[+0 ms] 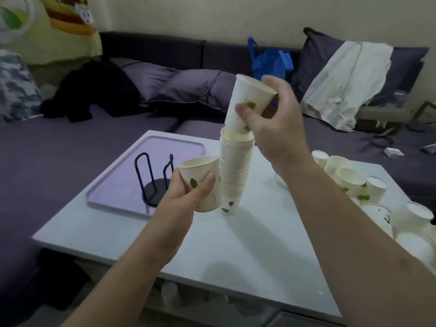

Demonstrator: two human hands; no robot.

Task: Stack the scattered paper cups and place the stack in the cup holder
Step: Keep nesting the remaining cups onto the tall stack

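A tall stack of white paper cups with green leaf prints (233,171) stands on the white table (236,244). My right hand (273,121) grips a single cup (247,100), tilted, its base just inside the stack's top rim. My left hand (188,192) holds another single cup (203,180) beside the stack's lower part, to its left. The black wire cup holder (153,178) stands empty on a lilac tray (122,175) at the table's left. Several loose cups (354,182) lie scattered on the table's right side.
A purple sofa (70,142) wraps round the table, with cushions, dark clothing, a blue bag (271,60) and a white cloth (349,83) on it. A plastic bottle (169,293) stands under the table's near edge.
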